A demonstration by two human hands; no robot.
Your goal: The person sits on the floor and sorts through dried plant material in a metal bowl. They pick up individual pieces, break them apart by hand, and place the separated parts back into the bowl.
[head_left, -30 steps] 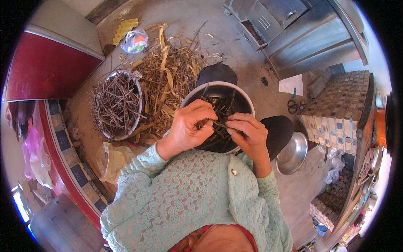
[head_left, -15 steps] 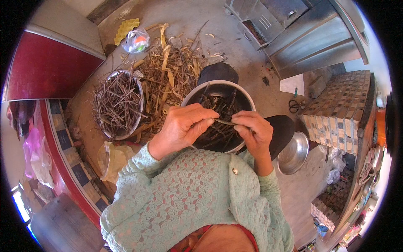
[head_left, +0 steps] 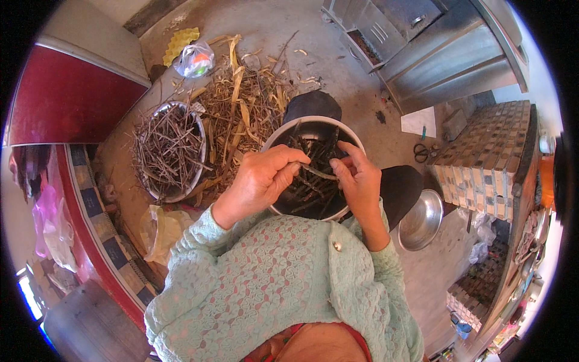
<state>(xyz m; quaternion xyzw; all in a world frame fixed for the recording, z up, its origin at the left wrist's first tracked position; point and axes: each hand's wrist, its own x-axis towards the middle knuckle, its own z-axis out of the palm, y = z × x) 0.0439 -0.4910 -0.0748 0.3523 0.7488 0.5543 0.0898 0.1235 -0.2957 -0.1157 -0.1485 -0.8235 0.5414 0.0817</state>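
Note:
A long, thin, greenish-brown pod [head_left: 319,174] slants over the basin, its left end pinched between the thumb and forefinger of my left hand [head_left: 259,181]. My right hand [head_left: 360,181] is at the pod's other end, thumb and forefinger apart; its remaining fingers are partly hidden. Beneath both hands, between my legs, stands a round basin [head_left: 353,128] with a pale rim and dark inside. Several long, dark pods [head_left: 307,196] lie jumbled in it.
To the left, another basin [head_left: 202,134] is heaped with thin brown sticks [head_left: 169,148]. Dry stalks and husks [head_left: 241,108] cover the floor beside it. A metal bowl [head_left: 420,220] sits at right, scissors [head_left: 421,152] beyond it. Tiled brickwork [head_left: 482,163] borders the right side.
My right thumb and forefinger have spread from their pinch on the pod, and that hand has shifted slightly left. The pod now tilts down to the right; my left hand still pinches it.

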